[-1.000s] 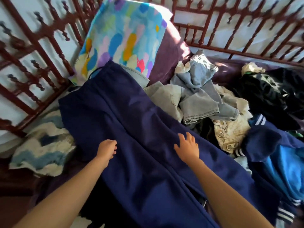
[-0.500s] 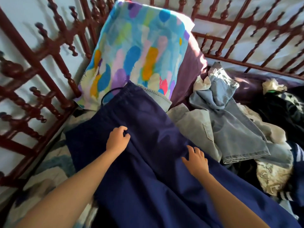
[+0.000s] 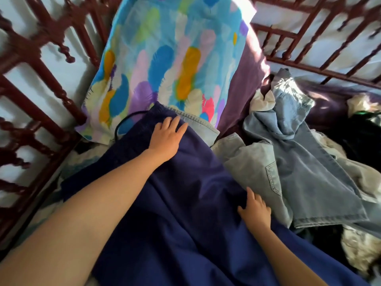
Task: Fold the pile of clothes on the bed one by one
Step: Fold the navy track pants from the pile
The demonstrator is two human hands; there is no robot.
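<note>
A pair of navy blue trousers (image 3: pixel 185 203) lies spread lengthwise on the bed, waistband up against a feather-print pillow (image 3: pixel 169 58), as a person smooths the cloth flat before folding. The left hand (image 3: pixel 167 139) rests palm-down near the waistband, fingers released and spread; the right hand (image 3: pixel 254 211) presses the trousers' right edge, fingers loose, gripping nothing. The step looks best done by sweeping both palms outward from the middle to clear the wrinkles, then bringing one leg squarely over the other, seams matched. A black drawstring (image 3: pixel 127 120) loops from the waist and would want tucking in. Just to the right sits the unfolded pile, pale denim jeans (image 3: pixel 305 162) uppermost. A dark red turned-wood bed frame (image 3: pixel 51 83) stands on two sides against pale walls, sunlight striking the pillow.
</note>
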